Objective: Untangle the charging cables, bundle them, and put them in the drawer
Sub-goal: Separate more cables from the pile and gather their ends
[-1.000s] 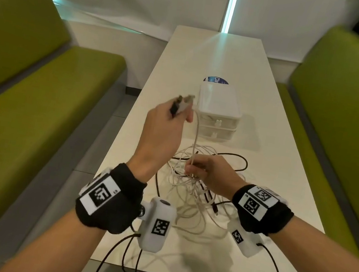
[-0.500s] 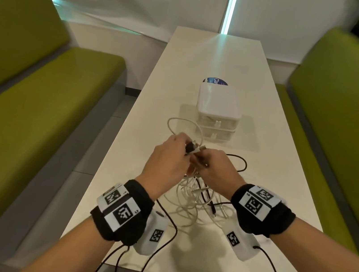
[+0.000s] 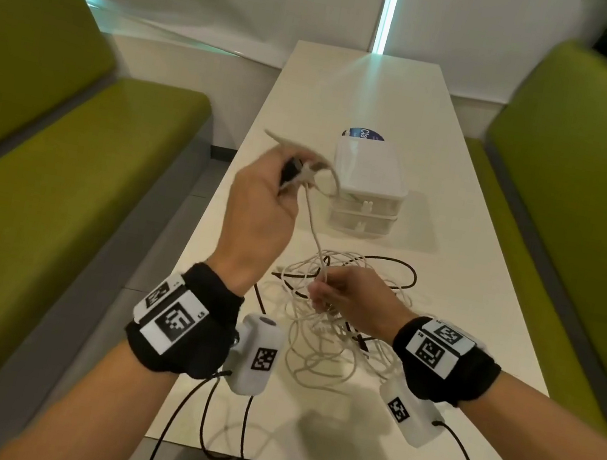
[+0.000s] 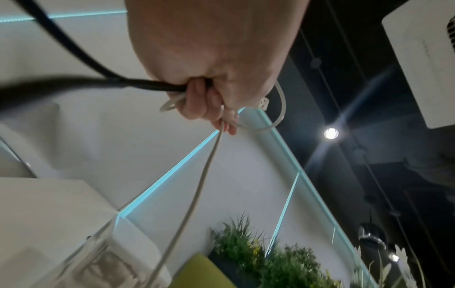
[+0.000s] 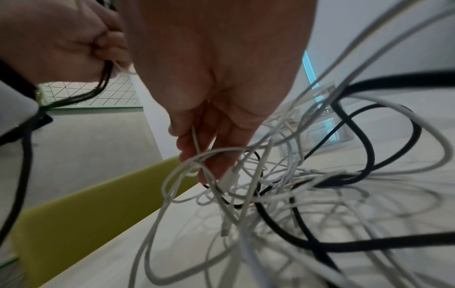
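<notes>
Green benches (image 3: 47, 157) flank white table (image 3: 453, 277); plants (image 4: 278, 259) behind.

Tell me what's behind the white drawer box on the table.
Behind the drawer box a blue round label lies on the table, showing only "Cla"; the box covers the rest.

A round dark-blue sticker (image 3: 364, 135) lies on the table just behind the small white drawer box (image 3: 369, 176); only the white letters "Cla" show, and the box hides the remainder. The black wristbands carry square black-and-white code tags (image 3: 173, 320), and tiny characters beside them are too small to read with certainty. The white camera units under the wrists bear similar code squares (image 3: 264, 358), with no legible words.
</notes>
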